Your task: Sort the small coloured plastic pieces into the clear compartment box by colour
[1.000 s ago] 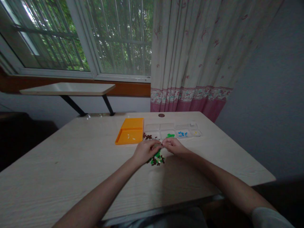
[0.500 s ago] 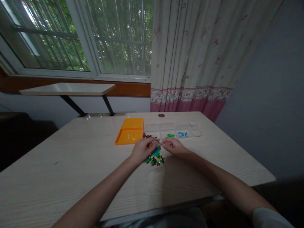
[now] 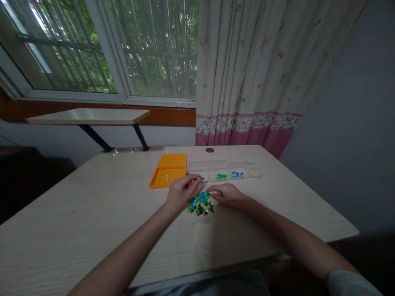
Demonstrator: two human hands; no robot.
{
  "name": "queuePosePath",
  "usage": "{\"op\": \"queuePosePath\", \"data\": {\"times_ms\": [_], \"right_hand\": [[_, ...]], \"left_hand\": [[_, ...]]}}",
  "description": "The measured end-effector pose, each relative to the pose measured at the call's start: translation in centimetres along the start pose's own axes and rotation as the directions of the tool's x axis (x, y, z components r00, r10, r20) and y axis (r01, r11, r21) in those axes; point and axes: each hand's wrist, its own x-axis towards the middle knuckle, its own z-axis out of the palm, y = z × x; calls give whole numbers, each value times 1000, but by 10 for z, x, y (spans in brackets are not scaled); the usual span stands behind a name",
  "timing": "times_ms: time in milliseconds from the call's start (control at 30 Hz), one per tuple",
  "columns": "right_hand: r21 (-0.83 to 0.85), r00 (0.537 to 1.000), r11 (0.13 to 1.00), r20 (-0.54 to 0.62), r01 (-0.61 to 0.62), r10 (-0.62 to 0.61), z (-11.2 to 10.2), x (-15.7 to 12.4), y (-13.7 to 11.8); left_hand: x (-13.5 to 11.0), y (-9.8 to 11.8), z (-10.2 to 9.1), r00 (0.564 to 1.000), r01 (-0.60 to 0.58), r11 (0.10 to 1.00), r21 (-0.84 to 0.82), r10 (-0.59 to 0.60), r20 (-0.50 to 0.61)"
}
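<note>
A mixed pile of small building bricks (image 3: 200, 204), blue, green, brown and pale, lies on the table between my hands. My left hand (image 3: 180, 192) is over the near left end of a clear sorting tray (image 3: 217, 163). Its thumb and forefinger are drawn together beside the brown bricks (image 3: 201, 179); anything between the fingertips is too small to make out. At the pile's upper right edge, my right hand (image 3: 228, 194) reaches in with thumb and forefinger nearly meeting at a brick. Whether it grips that brick is unclear.
Left of the tray is an open orange box (image 3: 168, 178) with a few white pieces. The tray's near compartments hold green bricks (image 3: 221, 176), blue bricks (image 3: 237, 174) and yellow pieces (image 3: 254, 172). A raised shelf (image 3: 89, 116) stands at the table's back left.
My hands have moved apart. The left shifted slightly left to the brown bricks' compartment; the right came down to the pile's edge. More of the pile's blue bricks now show.
</note>
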Motion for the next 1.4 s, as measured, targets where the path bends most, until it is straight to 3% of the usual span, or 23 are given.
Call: {"op": "queuePosePath", "data": {"times_ms": [500, 733, 933, 1167, 1400], "right_hand": [[2, 993, 995, 56, 101, -101, -6, -4, 2], [-48, 995, 995, 51, 87, -84, -6, -3, 3], [-42, 994, 995, 54, 94, -92, -6, -2, 7], [13, 989, 992, 78, 122, -122, -9, -3, 8], [8, 987, 992, 100, 126, -126, -11, -3, 5]], "left_hand": [[-3, 3, 0, 998, -49, 998, 44, 51, -39], [-4, 1, -1, 996, -81, 996, 28, 83, -43], [0, -6, -2, 999, 38, 999, 28, -38, 19], [9, -23, -3, 965, 247, 924, 292, -261, 9], [11, -26, -3, 942, 268, 837, 478, -331, 53]]}}
